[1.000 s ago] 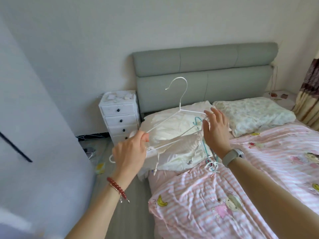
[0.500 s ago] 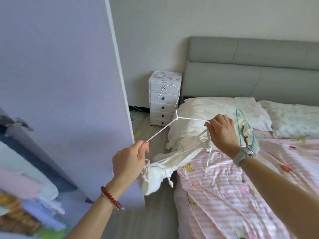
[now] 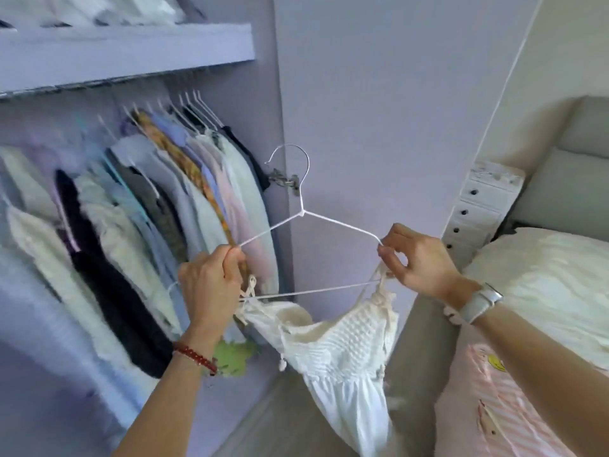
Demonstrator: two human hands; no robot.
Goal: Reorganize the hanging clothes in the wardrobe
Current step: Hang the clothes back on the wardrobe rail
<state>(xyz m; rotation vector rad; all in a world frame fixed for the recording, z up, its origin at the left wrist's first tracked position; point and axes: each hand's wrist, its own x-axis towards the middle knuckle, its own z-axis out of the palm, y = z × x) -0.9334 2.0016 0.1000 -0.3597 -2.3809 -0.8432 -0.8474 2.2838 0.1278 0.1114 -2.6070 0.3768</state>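
Lilac wardrobe (image 3: 362, 94) panels now fill the view where bed and headboard did a moment ago: the person has turned from the bed (image 3: 543, 291) toward the rail of hanging clothes (image 3: 158, 206). The left hand (image 3: 211, 288) grips the white hanger's (image 3: 301, 206) left end, the right hand (image 3: 417, 258) pinches its right shoulder and a strap. The white dress (image 3: 342, 351) hangs below the bar, near the rail, so hooking it on looks next.
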